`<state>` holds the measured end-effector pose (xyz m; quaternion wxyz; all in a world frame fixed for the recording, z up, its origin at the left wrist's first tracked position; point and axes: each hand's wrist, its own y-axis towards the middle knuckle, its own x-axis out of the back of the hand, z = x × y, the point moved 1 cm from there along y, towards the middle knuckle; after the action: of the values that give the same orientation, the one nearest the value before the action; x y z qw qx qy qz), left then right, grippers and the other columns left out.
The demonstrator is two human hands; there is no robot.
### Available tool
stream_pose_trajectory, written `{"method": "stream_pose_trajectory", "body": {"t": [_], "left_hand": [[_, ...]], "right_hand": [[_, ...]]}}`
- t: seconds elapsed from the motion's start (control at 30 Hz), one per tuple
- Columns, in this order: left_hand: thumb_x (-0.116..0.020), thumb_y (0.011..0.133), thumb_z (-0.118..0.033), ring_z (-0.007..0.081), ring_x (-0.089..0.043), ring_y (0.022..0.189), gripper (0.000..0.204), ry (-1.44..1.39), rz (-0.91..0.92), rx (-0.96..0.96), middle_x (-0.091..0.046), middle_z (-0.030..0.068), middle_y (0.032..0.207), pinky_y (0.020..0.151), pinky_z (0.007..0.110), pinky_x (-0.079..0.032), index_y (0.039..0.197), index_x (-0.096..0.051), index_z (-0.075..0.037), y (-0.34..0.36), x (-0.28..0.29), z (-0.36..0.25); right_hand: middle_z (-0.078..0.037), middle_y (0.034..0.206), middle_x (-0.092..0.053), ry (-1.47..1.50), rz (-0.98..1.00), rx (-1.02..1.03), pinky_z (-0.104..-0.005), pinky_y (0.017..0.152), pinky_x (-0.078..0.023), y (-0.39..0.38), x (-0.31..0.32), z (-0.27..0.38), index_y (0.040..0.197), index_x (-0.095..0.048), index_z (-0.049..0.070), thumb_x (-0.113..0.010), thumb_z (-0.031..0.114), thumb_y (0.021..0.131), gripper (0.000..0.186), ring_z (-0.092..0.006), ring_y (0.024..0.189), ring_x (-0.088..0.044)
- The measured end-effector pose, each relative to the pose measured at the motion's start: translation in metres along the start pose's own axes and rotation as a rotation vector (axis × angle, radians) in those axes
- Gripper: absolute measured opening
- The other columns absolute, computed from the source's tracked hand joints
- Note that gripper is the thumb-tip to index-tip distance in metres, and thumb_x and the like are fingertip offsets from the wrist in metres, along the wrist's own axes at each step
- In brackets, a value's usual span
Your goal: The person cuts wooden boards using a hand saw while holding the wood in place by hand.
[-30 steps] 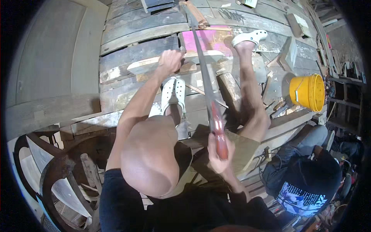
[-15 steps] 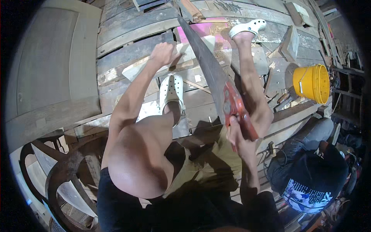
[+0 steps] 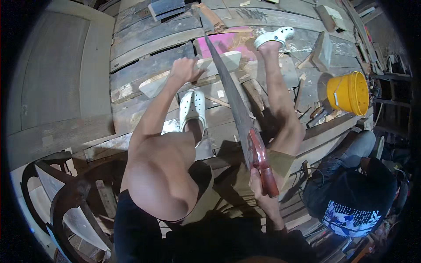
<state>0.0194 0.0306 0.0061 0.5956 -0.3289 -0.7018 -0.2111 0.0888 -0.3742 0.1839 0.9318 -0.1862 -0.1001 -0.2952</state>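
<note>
A pale wooden board [image 3: 154, 84] lies slantwise across the plank floor, with its right part near a pink patch. My left hand [image 3: 185, 70] is closed on the board's middle and presses it from above; some of its fingers are hidden. In my right hand [image 3: 258, 188] is the red handle of a handsaw [image 3: 234, 101], gripped close to my body. The long grey blade points away from me, its tip beyond the board's far edge. Seen from above, the blade passes over the board's right part; whether it touches the wood I cannot tell.
My feet in white clogs [image 3: 192, 105] stand either side of the saw. A yellow bucket [image 3: 348, 93] is at the right, with wood offcuts [image 3: 322, 50] beyond it. A co-worker in a dark shirt [image 3: 351, 199] sits at lower right. Curved dark wooden pieces [image 3: 72, 197] stand at lower left.
My right hand has drawn the saw back toward me and slightly left, and its blade now shows more edge-on. My left hand stays on the board.
</note>
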Motion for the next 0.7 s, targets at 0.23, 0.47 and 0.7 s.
{"method": "stream_pose_trajectory", "body": {"t": [0.23,0.47,0.7], "left_hand": [[-0.073,0.081,-0.033,0.0396,-0.068,0.084,0.042,-0.087,0.053,0.053,-0.068,0.0233,0.089,0.074,0.049,-0.054,0.106,-0.066,0.000,-0.035,-0.013,-0.019],[-0.072,0.079,-0.019,0.0449,-0.067,0.082,0.046,-0.178,-0.022,-0.060,-0.068,0.0265,0.082,0.074,0.053,-0.053,0.120,-0.056,-0.006,-0.053,-0.013,-0.037],[-0.066,0.079,-0.016,0.0473,-0.066,0.090,0.058,-0.250,0.232,0.023,-0.068,0.0250,0.091,0.079,0.058,-0.052,0.133,-0.044,-0.013,-0.059,-0.007,-0.032]], "right_hand": [[0.002,0.064,-0.052,0.229,-0.049,-0.183,-0.0223,0.052,-0.040,-0.017,0.034,-0.042,0.092,-0.062,0.000,-0.066,0.016,0.095,0.017,-0.0050,0.058,-0.050],[0.000,0.073,-0.059,0.103,-0.017,-0.219,-0.0234,0.054,-0.042,-0.052,0.035,-0.069,0.102,-0.061,0.000,-0.065,0.014,0.095,0.016,-0.0058,0.063,-0.055],[0.003,0.068,-0.057,0.048,-0.014,-0.176,-0.0224,0.054,-0.040,-0.052,0.030,-0.050,0.101,-0.063,0.001,-0.067,0.019,0.095,0.019,-0.0038,0.060,-0.051]]}}
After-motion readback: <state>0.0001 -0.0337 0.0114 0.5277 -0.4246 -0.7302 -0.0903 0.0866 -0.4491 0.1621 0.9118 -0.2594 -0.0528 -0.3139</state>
